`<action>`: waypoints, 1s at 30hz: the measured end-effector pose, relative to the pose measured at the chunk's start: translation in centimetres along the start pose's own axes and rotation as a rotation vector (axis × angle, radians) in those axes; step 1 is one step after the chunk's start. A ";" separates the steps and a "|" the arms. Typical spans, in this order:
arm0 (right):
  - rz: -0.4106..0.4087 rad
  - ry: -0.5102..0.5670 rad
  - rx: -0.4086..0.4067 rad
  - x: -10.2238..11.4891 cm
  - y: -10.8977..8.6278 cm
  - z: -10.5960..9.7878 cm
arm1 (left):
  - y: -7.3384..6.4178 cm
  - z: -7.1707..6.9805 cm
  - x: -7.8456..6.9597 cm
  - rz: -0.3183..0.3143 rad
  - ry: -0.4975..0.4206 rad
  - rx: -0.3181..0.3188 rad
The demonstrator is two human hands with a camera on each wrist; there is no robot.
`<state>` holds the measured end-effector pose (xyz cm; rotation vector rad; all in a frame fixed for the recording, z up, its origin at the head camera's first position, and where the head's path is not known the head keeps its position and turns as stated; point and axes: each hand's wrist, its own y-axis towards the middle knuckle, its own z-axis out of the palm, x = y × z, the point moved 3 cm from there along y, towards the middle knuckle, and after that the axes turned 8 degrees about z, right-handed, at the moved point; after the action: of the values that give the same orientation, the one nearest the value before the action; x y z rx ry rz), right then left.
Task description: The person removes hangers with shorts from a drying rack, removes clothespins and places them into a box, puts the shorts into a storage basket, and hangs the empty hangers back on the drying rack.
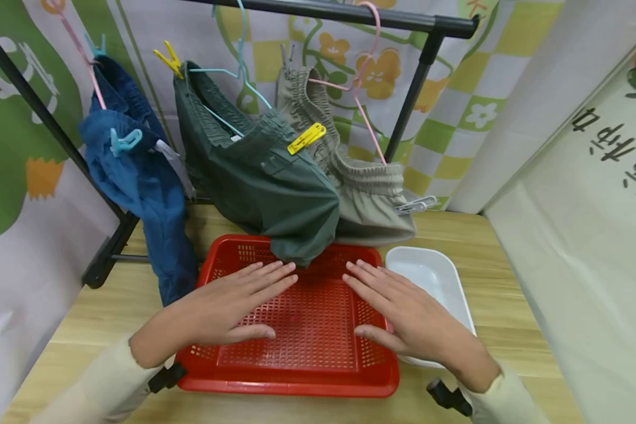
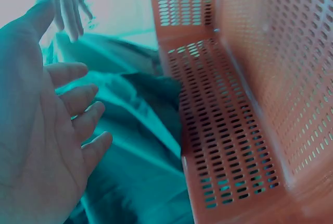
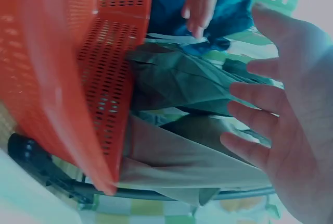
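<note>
Left hand (image 1: 230,303) and right hand (image 1: 410,315), fingers straight, above red basket (image 1: 288,387); white tray (image 1: 428,272), toward tabletop's (image 1: 514,335) right edge, partly hidden.

A flower-and-check printed backdrop (image 1: 466,118) rises behind a wood-grain tabletop (image 1: 495,294).

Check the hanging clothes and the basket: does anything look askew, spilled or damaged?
The green pants look askew: in the head view they slant, one yellow clip lower than the other, and the bottom overlaps the back rim of the red basket. I see no spill or damage.
</note>
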<state>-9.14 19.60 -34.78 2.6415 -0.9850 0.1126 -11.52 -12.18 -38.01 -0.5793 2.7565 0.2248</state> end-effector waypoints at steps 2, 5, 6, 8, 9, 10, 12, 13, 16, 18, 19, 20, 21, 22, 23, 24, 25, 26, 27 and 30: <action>-0.007 0.019 -0.074 0.1 -0.1 -0.6 | -0.8 -0.2 -0.1 -0.038 -0.034 -0.034; -0.030 0.033 -0.227 0.3 0.0 -1.8 | -1.9 -0.5 -0.2 -0.092 -0.066 -0.082; -0.035 0.033 -0.283 0.3 0.0 -2.2 | -2.2 -0.6 -0.2 -0.107 -0.076 -0.097; -0.059 0.043 -0.403 0.4 0.1 -3.0 | -2.9 -0.7 -0.2 -0.138 -0.077 -0.122; -0.070 0.045 -0.460 0.4 0.2 -3.3 | -3.3 -0.7 -0.2 -0.153 -0.075 -0.134; -0.078 0.048 -0.515 0.4 0.2 -3.7 | -3.6 -0.7 -0.1 -0.167 -0.075 -0.147; -0.080 0.061 -0.605 0.4 0.3 -4.3 | -4.4 -0.6 0.1 -0.196 -0.074 -0.169; -0.073 0.067 -0.642 0.3 0.3 -4.6 | -4.8 -0.5 0.2 -0.210 -0.074 -0.180; -0.002 0.077 -0.740 0.1 0.3 -5.4 | -5.9 -0.2 0.8 -0.250 -0.084 -0.221; 0.055 0.089 -0.810 0.0 0.3 -5.9 | -6.6 0.1 1.2 -0.278 -0.100 -0.248; 0.079 0.096 -0.850 0.0 0.3 -6.1 | -6.9 0.3 1.4 -0.292 -0.109 -0.260; 0.104 0.104 -0.889 -0.1 0.3 -6.3 | -7.2 0.5 1.6 -0.305 -0.121 -0.273; 0.127 0.108 -0.925 -0.2 0.3 -6.4 | -7.5 0.8 1.7 -0.320 -0.130 -0.280; 0.156 0.112 -0.950 -0.4 0.3 -6.5 | -7.8 1.1 1.8 -0.333 -0.141 -0.287; 0.191 0.111 -0.962 -0.7 0.3 -6.6 | -8.0 1.4 2.0 -0.343 -0.152 -0.294; 0.229 0.111 -0.963 -1.0 0.3 -6.6 | -8.2 1.7 2.1 -0.349 -0.164 -0.303; 0.270 0.105 -0.948 -1.4 0.4 -6.6 | -8.4 2.1 2.1 -0.357 -0.173 -0.313; 0.309 0.098 -0.922 -1.8 0.4 -6.4 | -8.5 2.4 2.2 -0.365 -0.179 -0.322; 0.346 0.091 -0.888 -2.3 0.3 -6.2 | -8.6 2.8 2.3 -0.370 -0.185 -0.334; 0.411 0.095 -0.790 -3.4 0.4 -5.4 | -8.7 3.6 2.4 -0.376 -0.197 -0.368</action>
<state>-11.81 23.21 -30.17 1.6937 -1.2118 -0.0533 -9.02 -20.18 -43.00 -1.0885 2.3712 0.6655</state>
